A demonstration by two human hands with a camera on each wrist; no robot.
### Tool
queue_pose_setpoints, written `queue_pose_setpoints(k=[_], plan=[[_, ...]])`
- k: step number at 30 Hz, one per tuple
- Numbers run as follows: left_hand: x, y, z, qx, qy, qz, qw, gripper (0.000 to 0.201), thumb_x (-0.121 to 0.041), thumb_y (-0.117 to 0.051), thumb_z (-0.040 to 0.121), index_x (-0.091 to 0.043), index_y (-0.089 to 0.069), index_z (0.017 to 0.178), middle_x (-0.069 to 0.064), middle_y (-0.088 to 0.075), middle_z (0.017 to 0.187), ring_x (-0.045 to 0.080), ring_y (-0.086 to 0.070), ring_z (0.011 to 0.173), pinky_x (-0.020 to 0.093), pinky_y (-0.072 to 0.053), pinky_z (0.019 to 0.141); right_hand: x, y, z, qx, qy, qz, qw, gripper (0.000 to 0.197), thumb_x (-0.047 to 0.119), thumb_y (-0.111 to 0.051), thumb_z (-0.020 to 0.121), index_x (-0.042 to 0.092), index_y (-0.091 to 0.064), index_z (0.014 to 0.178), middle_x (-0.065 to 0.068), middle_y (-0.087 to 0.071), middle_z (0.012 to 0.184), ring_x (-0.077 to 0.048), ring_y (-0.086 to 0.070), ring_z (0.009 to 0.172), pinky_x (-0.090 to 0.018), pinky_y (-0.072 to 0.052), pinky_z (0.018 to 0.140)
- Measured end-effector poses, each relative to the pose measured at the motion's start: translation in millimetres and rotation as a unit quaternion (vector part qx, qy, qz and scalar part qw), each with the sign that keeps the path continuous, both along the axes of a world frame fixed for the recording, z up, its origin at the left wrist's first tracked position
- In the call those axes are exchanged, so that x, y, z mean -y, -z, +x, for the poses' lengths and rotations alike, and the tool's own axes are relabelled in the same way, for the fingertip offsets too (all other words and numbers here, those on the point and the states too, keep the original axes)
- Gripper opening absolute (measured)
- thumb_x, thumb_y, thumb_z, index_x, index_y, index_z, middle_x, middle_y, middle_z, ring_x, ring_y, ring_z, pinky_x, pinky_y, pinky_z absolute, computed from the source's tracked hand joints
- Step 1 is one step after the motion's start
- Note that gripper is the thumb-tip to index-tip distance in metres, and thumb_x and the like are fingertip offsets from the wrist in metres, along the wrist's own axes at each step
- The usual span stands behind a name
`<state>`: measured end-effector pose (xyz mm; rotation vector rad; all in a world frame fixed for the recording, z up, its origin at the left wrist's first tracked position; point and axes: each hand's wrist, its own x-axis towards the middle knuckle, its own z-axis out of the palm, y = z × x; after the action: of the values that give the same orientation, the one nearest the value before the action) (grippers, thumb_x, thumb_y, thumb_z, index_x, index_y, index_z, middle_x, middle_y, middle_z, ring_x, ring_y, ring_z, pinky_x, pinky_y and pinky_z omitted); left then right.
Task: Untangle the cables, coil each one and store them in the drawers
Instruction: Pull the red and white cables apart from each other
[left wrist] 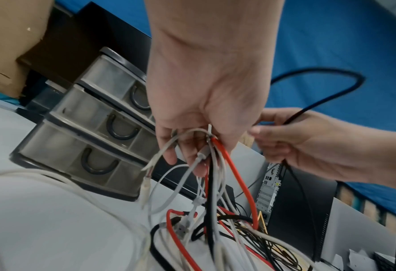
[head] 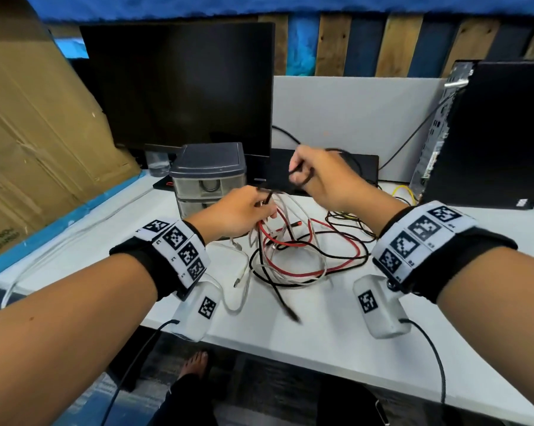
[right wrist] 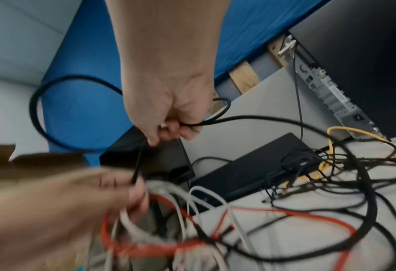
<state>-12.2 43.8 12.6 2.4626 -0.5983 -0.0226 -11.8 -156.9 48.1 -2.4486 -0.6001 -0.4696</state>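
The untangling step was judged under way: a bunch of cables (head: 285,241) was gripped in the left hand (head: 238,210), a black cable (right wrist: 81,80) was pinched in the right hand (head: 318,173) just beyond, and coiling seemed required next, the drawers (head: 208,179) beyond the left hand.

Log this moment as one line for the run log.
left hand grips cable bundle | right hand pulling black cable | drawers closed | stage: untangling

Drawer unit (head: 208,179) fronts unblocked from the desk side, cable tangle (head: 293,253) sprawled just right of it — monitor (head: 179,84) close behind, cardboard (head: 41,133) left, bare desk (head: 336,342) nearer the person.
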Motion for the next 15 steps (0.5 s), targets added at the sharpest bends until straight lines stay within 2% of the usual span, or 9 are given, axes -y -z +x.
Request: queue_pose_setpoints(k=[2,4,5,7,9,11,13,14,15], plan=[[-4.0,1.7,0.9,-0.023,-0.012,0.011,1.0,0.022,-0.029,-0.056,0.105,-0.02,-0.072,0.094,0.002,-0.071,0.09,0.016,-0.065,0.077,0.03,-0.05,0.07,3.7,-18.8,0.8,0.051,0.051,0.088,0.993,0.007,0.008,-0.057,0.099,0.013,-0.061,0.103,0.004,-0.058,0.084,-0.003,-0.05,0.069,-0.005,-0.035,0.06],[-7.4,3.8,1.3,-0.031,-0.026,0.011,0.999,0.021,-0.028,-0.057,0.105,-0.019,-0.073,0.095,0.0,-0.07,0.092,0.014,-0.064,0.079,0.025,-0.049,0.067,9.0,-35.2,4.9,0.078,0.094,0.183,0.976,0.005,0.014,-0.056,0.101,0.018,-0.055,0.1,0.008,-0.054,0.079,0.0,-0.045,0.064,-0.006,-0.034,0.052],[-8.2,4.1,0.8,-0.036,-0.031,0.012,0.999,0.021,-0.028,-0.057,0.105,-0.019,-0.073,0.096,-0.001,-0.07,0.094,0.014,-0.065,0.08,0.027,-0.051,0.068,12.8,-40.6,8.8,0.085,0.104,0.212,0.968,0.005,0.015,-0.055,0.102,0.019,-0.052,0.099,0.01,-0.052,0.078,0.0,-0.044,0.064,-0.008,-0.034,0.052],[-9.5,5.8,2.0,-0.05,-0.032,0.015,0.998,0.022,-0.029,-0.056,0.105,-0.018,-0.073,0.096,0.002,-0.072,0.098,0.018,-0.069,0.088,0.038,-0.058,0.079,21.2,-48.3,15.7,0.102,0.118,0.242,0.958,0.006,0.016,-0.052,0.103,0.019,-0.048,0.099,0.011,-0.05,0.081,0.0,-0.042,0.066,-0.009,-0.034,0.054],[-10.0,6.1,1.6,-0.065,-0.036,0.016,0.997,0.024,-0.03,-0.055,0.105,-0.017,-0.073,0.098,0.005,-0.072,0.1,0.02,-0.071,0.089,0.042,-0.059,0.086,28.2,-52.7,20.8,0.123,0.139,0.261,0.947,0.006,0.015,-0.05,0.103,0.018,-0.046,0.1,0.006,-0.051,0.086,-0.003,-0.041,0.069,-0.007,-0.035,0.056],[-10.0,5.2,2.7,-0.063,-0.04,0.025,0.997,0.024,-0.031,-0.055,0.105,-0.016,-0.073,0.1,0.004,-0.072,0.101,0.019,-0.07,0.089,0.039,-0.059,0.084,34.1,-52.4,26.3,0.124,0.16,0.289,0.936,0.006,0.014,-0.048,0.103,0.018,-0.045,0.1,0.002,-0.052,0.093,-0.004,-0.042,0.07,-0.007,-0.036,0.057],[-9.8,4.3,3.3,-0.057,-0.034,0.042,0.997,0.022,-0.028,-0.056,0.105,-0.015,-0.073,0.101,0.002,-0.071,0.098,0.013,-0.068,0.084,0.032,-0.057,0.076,38.1,-49.6,30.7,0.107,0.187,0.336,0.917,0.007,0.013,-0.045,0.103,0.018,-0.044,0.098,0.003,-0.052,0.089,-0.006,-0.043,0.069,-0.008,-0.036,0.055],[-9.9,4.0,3.7,-0.056,-0.029,0.05,0.997,0.021,-0.024,-0.056,0.105,-0.014,-0.073,0.1,-0.001,-0.07,0.097,0.009,-0.066,0.081,0.026,-0.056,0.072,39.5,-48.8,31.6,0.096,0.198,0.376,0.9,0.008,0.014,-0.044,0.103,0.02,-0.043,0.096,0.004,-0.051,0.085,-0.009,-0.045,0.069,-0.013,-0.04,0.06],[-10.3,4.1,3.8,-0.06,-0.024,0.057,0.996,0.021,-0.021,-0.055,0.105,-0.012,-0.074,0.1,-0.004,-0.069,0.097,0.005,-0.065,0.08,0.021,-0.054,0.07,41.4,-48.6,33.2,0.085,0.207,0.421,0.879,0.012,0.017,-0.043,0.103,0.023,-0.042,0.093,0.005,-0.05,0.084,-0.012,-0.047,0.071,-0.022,-0.045,0.065]])
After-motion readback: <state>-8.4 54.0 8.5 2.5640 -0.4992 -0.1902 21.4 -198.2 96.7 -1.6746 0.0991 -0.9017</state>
